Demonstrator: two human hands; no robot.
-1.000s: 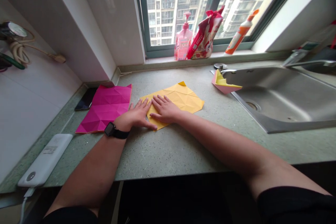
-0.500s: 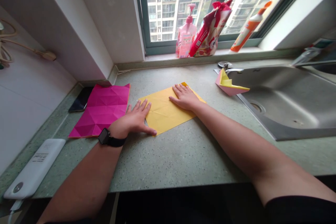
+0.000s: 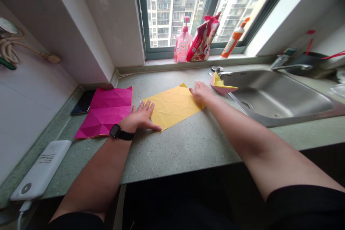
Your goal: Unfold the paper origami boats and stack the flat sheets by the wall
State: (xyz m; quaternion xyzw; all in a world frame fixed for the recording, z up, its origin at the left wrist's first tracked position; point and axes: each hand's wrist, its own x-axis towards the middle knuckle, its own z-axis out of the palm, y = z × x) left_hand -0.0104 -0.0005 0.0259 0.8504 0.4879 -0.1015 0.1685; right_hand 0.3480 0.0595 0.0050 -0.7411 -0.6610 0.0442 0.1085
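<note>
A creased yellow paper sheet lies flat on the speckled green countertop. My left hand, with a black watch on the wrist, rests flat and open on the sheet's left corner. Fingers spread, my right hand presses open on the sheet's right corner. Left of the yellow sheet lies a creased magenta paper sheet. A small folded pink and yellow paper piece sits just right of my right hand, at the sink's edge.
A steel sink with a tap fills the right. On the window sill stand a pink pump bottle, a red bag and an orange bottle. A dark phone and a white power bank lie at the left.
My right hand has slid from beside the left hand across the yellow sheet to its right corner, flattening it. The left hand has stayed on the left corner.
</note>
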